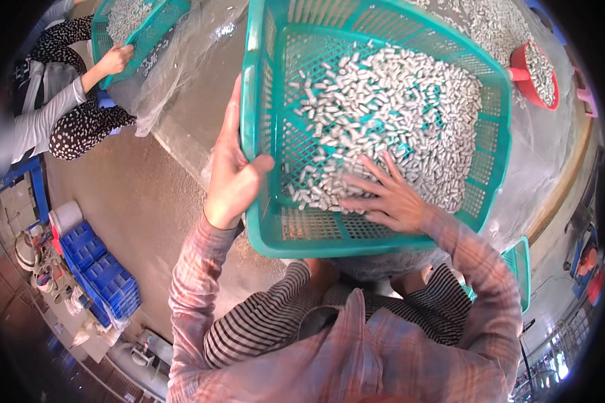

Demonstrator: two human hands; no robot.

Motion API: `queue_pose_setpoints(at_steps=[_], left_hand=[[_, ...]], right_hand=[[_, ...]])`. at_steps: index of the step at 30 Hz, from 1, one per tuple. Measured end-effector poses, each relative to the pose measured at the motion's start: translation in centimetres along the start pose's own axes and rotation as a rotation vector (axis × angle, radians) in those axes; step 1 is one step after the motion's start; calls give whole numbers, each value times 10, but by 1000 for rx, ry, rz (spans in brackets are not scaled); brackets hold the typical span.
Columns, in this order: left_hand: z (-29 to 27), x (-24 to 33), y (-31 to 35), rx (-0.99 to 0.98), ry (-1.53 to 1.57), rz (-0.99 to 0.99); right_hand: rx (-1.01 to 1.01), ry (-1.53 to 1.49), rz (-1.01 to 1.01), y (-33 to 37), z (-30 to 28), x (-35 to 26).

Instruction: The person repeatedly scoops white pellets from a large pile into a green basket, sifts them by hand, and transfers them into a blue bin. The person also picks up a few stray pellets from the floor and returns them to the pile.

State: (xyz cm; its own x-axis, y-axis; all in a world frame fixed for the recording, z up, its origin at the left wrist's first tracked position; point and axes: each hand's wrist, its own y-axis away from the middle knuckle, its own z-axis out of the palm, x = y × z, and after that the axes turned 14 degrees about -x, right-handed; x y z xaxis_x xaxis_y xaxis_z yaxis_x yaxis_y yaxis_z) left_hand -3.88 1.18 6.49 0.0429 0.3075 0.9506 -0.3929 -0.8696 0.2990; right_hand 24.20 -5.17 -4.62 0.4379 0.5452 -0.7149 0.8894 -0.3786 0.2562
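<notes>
A teal plastic basket with slotted walls and a mesh bottom sits in front of me. Inside, many small whitish-grey cylindrical pieces are spread, thickest toward the right side. My left hand grips the basket's left rim, thumb over the edge and fingers along the outer wall. Over the near part of the pieces lies my right hand, fingers spread and slightly blurred, touching them. I cannot make out any piece held in it.
A red scoop full of the same pieces rests at the right, near a heap of them on plastic sheeting. At the upper left, another person's hand holds a similar basket. Blue crates stand lower left.
</notes>
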Motion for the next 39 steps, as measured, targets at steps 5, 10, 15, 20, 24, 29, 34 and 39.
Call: queue_pose_setpoints(at_steps=[5, 10, 15, 20, 24, 29, 34, 39], left_hand=[[12, 15, -13, 7, -90, -1], [14, 9, -7, 39, -156, -12], [12, 5, -6, 53, -88, -16], [14, 2, -14, 28, -73, -16], [13, 5, -16, 6, -51, 3], [7, -14, 3, 41, -119, 26], [1, -35, 16, 86, -246, 63], [-26, -45, -29, 27, -145, 14]], right_hand=[[246, 296, -91, -108, -36, 37], [512, 388, 504, -71, -72, 125], [438, 206, 774, 70, 20, 105], [865, 155, 940, -19, -10, 130], [882, 194, 658, -110, -44, 88], [109, 64, 127, -61, 1, -6], [-21, 295, 434, 35, -1, 81], [693, 288, 655, -58, -4, 124]])
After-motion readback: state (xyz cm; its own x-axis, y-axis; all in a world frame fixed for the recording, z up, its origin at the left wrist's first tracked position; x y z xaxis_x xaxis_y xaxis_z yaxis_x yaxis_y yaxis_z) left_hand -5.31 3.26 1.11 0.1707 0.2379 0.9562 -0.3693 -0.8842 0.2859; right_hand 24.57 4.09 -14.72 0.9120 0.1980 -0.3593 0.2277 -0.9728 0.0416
